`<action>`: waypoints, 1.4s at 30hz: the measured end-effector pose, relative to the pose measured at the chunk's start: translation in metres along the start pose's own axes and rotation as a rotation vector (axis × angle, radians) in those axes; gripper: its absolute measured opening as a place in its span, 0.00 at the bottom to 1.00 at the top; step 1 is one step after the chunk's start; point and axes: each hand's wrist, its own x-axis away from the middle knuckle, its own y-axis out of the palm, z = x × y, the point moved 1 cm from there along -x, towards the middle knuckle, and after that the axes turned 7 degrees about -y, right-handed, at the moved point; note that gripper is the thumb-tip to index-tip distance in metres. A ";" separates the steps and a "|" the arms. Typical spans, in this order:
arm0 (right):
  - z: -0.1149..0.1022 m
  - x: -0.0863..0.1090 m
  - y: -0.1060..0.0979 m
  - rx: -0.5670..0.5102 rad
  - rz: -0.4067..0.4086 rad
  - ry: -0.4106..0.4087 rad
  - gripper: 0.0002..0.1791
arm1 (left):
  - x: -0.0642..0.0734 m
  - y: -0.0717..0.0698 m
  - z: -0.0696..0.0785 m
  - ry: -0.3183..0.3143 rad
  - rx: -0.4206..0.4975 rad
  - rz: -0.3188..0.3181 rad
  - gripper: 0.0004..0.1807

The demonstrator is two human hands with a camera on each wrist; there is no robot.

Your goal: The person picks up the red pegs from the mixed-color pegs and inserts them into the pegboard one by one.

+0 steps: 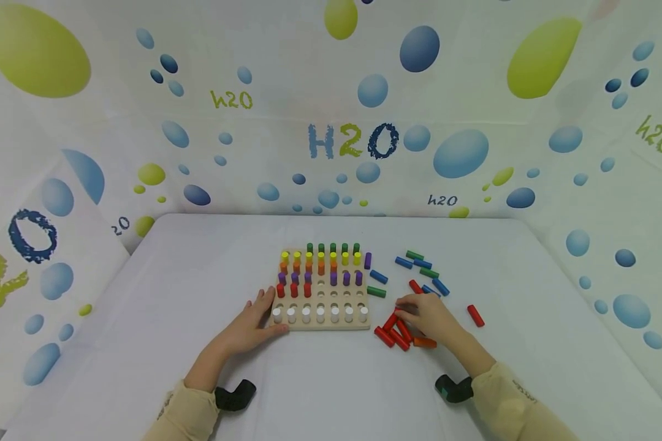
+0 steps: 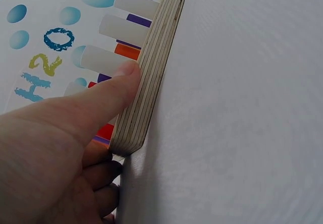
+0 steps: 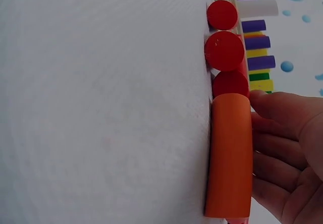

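A wooden pegboard (image 1: pixel 321 329) holds rows of green, yellow, orange, purple, red and white pegs. At its front left corner rests my left hand (image 1: pixel 252 321), thumb against the front edge and fingers along the left side. In the left wrist view the thumb (image 2: pixel 121 85) presses on the layered edge beside the white pegs. My right hand (image 1: pixel 431 315) is over a small pile of red pegs right of the board, thumb and fingertips at the upper end of one red peg (image 1: pixel 390 321). An orange peg (image 1: pixel 425 343) lies under the wrist and hides part of the pile in the right wrist view.
Loose blue pegs (image 1: pixel 379 277) and green pegs (image 1: pixel 376 292) lie right of the board, near a purple peg (image 1: pixel 368 261). Farther right is a lone red peg (image 1: pixel 475 315). A white cloth (image 1: pixel 198 263) covers the table; a patterned sheet hangs behind.
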 end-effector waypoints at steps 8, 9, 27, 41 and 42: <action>0.000 0.000 -0.001 0.034 0.018 -0.059 0.11 | 0.000 0.001 0.000 -0.004 0.002 0.005 0.52; 0.001 0.000 -0.002 0.035 0.012 -0.057 0.11 | 0.000 0.001 0.000 -0.002 0.004 0.005 0.52; -0.012 -0.008 -0.001 0.180 -0.076 0.009 0.12 | 0.001 0.000 0.000 0.002 0.003 0.009 0.52; -0.021 -0.013 -0.001 0.237 -0.142 0.068 0.08 | 0.000 -0.001 0.001 -0.005 0.000 0.000 0.53; -0.021 -0.013 -0.001 0.236 -0.142 0.069 0.08 | 0.000 -0.001 0.000 -0.003 -0.002 0.000 0.53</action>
